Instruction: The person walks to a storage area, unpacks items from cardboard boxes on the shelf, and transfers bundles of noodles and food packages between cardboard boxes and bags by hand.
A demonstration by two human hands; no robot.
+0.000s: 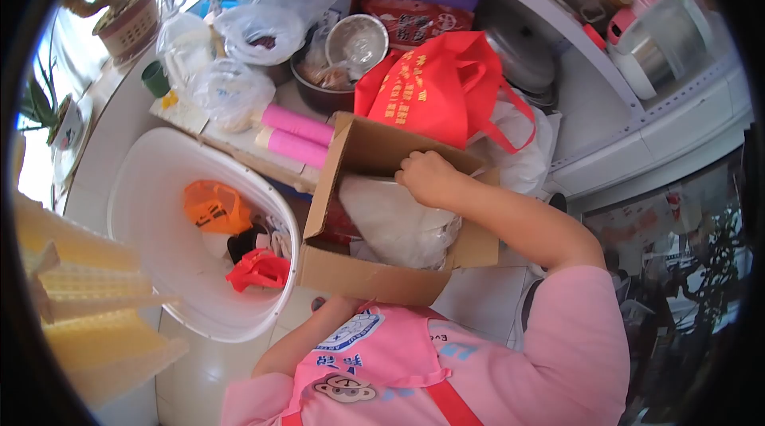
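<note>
An open cardboard box (374, 276) is held in front of my chest, tilted so its inside shows. A wrapped white plastic bag (390, 223) fills much of it, and something dark red lies beside the bag. My right hand (430, 178) reaches over the box with fingers curled closed at the bag's upper edge; the fingertips are partly hidden. My left forearm (307, 337) goes up to the box's near side, where the box hides the left hand, so its fingers do not show.
A large white bin (127, 195) with orange and red bags inside stands at left. Behind the box are a red bag (434, 83), pink rolls (295, 135), a pot (315, 95) and clear plastic bags (259, 31). A metal shelf edge (590, 51) curves at right.
</note>
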